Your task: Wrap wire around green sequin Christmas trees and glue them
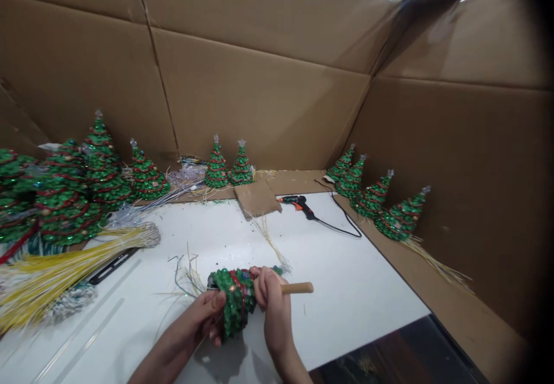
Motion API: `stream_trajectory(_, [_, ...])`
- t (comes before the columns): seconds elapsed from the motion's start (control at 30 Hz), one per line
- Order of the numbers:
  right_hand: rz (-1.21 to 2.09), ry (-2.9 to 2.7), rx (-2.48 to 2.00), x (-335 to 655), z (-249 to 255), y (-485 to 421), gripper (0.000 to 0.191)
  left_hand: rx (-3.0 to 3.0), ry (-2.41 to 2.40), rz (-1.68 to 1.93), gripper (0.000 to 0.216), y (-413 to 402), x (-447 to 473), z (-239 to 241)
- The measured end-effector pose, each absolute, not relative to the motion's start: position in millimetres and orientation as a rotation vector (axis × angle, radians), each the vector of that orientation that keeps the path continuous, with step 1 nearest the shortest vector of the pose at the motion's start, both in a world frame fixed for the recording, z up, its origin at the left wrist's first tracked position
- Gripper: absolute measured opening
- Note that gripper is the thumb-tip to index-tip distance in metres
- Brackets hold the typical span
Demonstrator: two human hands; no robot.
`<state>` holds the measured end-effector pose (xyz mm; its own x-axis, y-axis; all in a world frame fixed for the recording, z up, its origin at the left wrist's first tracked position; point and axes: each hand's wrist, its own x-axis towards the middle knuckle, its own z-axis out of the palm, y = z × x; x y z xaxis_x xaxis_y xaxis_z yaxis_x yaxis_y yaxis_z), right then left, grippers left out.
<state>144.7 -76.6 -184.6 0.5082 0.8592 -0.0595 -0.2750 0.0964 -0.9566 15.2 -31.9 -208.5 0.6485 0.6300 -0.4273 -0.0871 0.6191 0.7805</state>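
Observation:
A small green Christmas tree (236,297) with a red garland lies on its side above the white board, its base facing left and its tip right. My left hand (205,317) is closed on the base end, thumb on top. My right hand (270,297) is closed around a tan, round wooden handle (298,287) against the tree's upper part. The handle's other end is hidden by the fingers. Thin loose wires (188,274) spread behind the base, and a small bundle of pale wires (274,245) lies just beyond the tip.
A black and orange glue gun (298,203) lies by a cardboard piece (258,198), its cord curving right. Finished trees stand left (101,170), at the back (216,167) and right (400,216). Yellow and white wire bundles (73,268) cover the left. Cardboard walls (259,95) enclose the table.

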Motion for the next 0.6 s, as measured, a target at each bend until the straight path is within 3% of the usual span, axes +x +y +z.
stream_trajectory(0.6, [0.851,-0.528,-1.104,141.8,-191.9,-71.9,0.045,0.687,0.715,0.494,0.049,-40.7,17.8,-184.1])
